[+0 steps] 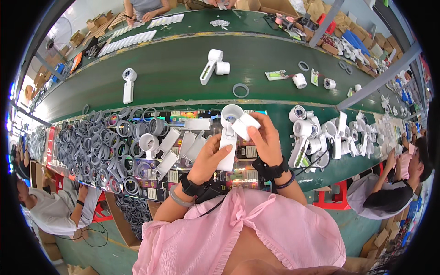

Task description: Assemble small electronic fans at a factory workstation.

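My left hand (205,158) is closed around the white handle of a handheld fan (228,149), which stands nearly upright before me. Its round head, open at the top with fan blades showing inside, points away from me. In my right hand (268,143) I grip a white rounded housing piece (246,126) by its side; it overlaps the right of the fan's head. Whether the two are joined I cannot tell. Just left of my left hand lie loose white handle shells (186,144) and a white fan head (148,143).
Grey rings (94,142) heap the table's left side; more fill a carton (133,215) below. Partly built white fans (306,133) crowd the right. Beyond, a green conveyor belt (169,68) carries fans and parts. Co-workers sit on both sides (59,206) (389,192).
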The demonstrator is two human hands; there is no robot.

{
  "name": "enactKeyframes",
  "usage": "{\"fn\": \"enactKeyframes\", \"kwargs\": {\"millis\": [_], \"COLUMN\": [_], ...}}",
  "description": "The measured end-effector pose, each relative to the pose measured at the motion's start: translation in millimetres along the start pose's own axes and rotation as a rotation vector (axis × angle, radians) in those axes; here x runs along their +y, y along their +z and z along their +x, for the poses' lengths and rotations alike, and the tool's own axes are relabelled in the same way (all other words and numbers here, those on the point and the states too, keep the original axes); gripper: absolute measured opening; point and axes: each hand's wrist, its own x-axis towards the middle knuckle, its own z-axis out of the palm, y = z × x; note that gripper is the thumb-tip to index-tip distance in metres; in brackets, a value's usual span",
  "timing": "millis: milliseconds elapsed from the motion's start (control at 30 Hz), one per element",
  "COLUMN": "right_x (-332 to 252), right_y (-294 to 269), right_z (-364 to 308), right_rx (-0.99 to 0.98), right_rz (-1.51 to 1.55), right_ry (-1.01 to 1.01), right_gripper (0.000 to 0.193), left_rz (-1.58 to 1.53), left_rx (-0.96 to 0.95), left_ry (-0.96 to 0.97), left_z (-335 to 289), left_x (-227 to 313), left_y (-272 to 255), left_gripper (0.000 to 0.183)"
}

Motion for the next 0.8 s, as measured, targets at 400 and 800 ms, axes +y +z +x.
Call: {"fn": "enactKeyframes", "kwargs": {"millis": [400, 800], "right_x": [-4.8, -22.5], "right_y": [-12.8, -32.5], "right_z": [13.7, 26.4], "right_rx": [-0.002, -0.338], "right_rz": [-0.475, -0.163], "right_ry": [-0.284, -0.089], "right_gripper": [0.05, 0.034], "left_rz": [0.504, 0.979], "left_rx": [0.04, 0.002], "left_ry": [0.256, 0.427], "left_z": [-11.8, -23.0], "left_x": [-26.6, -6.6], "left_y": [11.7, 23.0], "left_gripper": [0.048, 0.051]}}
